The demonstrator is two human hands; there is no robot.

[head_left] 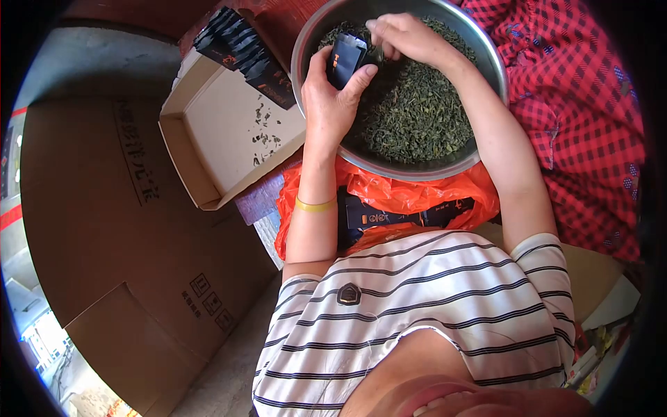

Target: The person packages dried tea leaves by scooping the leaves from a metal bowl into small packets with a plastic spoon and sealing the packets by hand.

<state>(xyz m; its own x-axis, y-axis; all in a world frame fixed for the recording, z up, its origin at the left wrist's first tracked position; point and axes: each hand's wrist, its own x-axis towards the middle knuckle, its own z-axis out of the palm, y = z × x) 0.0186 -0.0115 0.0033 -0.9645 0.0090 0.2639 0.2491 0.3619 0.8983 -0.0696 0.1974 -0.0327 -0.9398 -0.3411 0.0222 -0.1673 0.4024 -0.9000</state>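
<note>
Over the steel bowl point(417, 173) of dried leaves point(420, 115), the left hand point(328, 101) grips a dark packet point(344, 66) between thumb and fingers; beside its mouth the right hand point(408, 38) curls, whether pinching anything I can't tell.

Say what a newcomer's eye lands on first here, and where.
Probably the big metal bowl of dark green leaves at top centre, with the left hand holding a small dark packet over it and the right hand close by. Next, likely the red-and-black checked cloth at upper right and the orange-red plastic bag just below the bowl in the picture.
</note>
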